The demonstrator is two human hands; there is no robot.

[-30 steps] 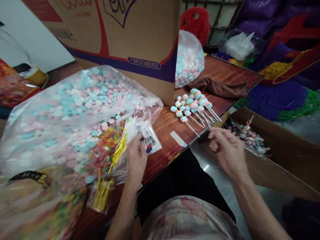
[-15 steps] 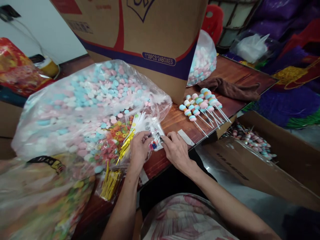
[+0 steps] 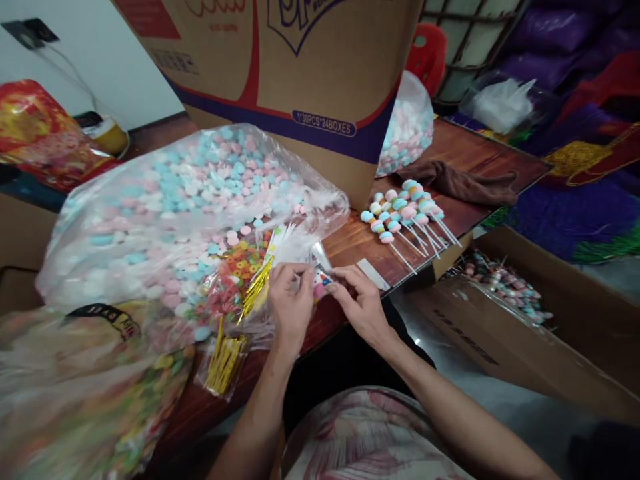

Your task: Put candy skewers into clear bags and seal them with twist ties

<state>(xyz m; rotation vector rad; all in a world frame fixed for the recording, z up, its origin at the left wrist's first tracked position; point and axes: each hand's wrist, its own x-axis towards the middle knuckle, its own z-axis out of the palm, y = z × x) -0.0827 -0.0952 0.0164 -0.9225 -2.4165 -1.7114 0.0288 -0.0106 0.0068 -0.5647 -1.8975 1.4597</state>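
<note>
My left hand (image 3: 291,297) is closed, thumb and fingertips pinching the left edge of a small plastic bag with colourful print (image 3: 320,283). From the other side my right hand (image 3: 361,300) pinches the same bag's right edge. Behind the fingers more clear plastic bags (image 3: 320,253) lie on the table, partly hidden. Left of my left hand are gold twist ties (image 3: 256,290), white sticks (image 3: 283,240) and a heap of orange and red gummy rings (image 3: 244,261). To the right, several candy skewers (image 3: 403,212) of pink, blue and white pieces on white sticks lie together.
A big clear bag of pastel candies (image 3: 200,180) covers the table's left side, with a large carton (image 3: 320,80) behind it. A brown cloth (image 3: 460,181) lies at the back right. An open box (image 3: 480,333) of wrapped skewers stands right, below the table edge.
Both hands have lifted slightly off the stack of bags, drawing a printed bag toward me between their fingertips. The view has tilted a little; the skewers lie as before.
</note>
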